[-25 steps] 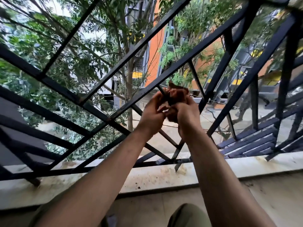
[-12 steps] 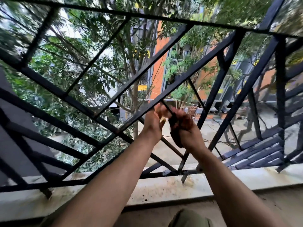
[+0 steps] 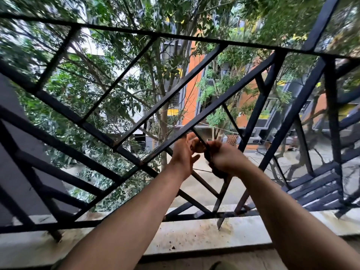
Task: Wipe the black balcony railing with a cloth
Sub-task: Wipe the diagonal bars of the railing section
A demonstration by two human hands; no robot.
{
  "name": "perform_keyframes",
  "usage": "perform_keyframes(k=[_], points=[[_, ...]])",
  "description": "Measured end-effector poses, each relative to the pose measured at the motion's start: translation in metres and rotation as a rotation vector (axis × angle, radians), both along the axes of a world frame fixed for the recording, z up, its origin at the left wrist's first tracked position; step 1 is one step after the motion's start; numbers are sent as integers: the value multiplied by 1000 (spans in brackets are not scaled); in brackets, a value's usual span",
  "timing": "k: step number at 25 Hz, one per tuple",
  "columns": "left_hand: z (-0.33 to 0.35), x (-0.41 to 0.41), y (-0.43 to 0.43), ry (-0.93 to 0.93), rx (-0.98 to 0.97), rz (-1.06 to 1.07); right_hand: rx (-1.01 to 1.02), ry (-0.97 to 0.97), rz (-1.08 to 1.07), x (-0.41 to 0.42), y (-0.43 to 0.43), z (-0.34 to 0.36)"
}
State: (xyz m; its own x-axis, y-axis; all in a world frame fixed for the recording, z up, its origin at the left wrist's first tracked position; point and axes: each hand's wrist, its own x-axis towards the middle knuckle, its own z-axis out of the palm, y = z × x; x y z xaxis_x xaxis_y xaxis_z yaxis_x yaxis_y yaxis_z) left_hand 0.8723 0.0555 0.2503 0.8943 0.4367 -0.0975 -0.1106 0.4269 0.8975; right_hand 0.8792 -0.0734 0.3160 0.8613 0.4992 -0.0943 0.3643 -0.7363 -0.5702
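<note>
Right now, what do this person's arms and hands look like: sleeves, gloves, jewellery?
Both grips are bare hands: the left hand and right hand wear no gloves, rings, or watch that I can see. The left forearm and right forearm show no sleeve up to the frame edge. Olive-green fabric at the bottom edge is probably clothing.

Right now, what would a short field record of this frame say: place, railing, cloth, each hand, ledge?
place: balcony, looking out through bars at trees and an orange building
railing: black, mostly diagonal bars
cloth: dark brown, bunched against a thin bar
right hand: grips the cloth at that bar
left hand: fingers curled at the same bar, just left of the cloth; unclear whether they pinch cloth or bar
ledge: pale, speckled with dirt below the railing
</note>
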Motion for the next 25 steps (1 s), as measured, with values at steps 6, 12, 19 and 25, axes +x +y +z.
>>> perform_keyframes(k=[6, 12, 19, 25], points=[[9, -7, -12, -84, -56, 30, 454, -7, -21, 4, 15, -28], [27, -13, -29, 334, 406, 198, 761, 396, -372, -6, -42, -71], [76, -27, -53, 143, 319, -230, 1506, -81, -421, 6, -49, 30], [81, 24, -46, 27, 353, -102, -214, -1148, 25, 52, -74, 5]])
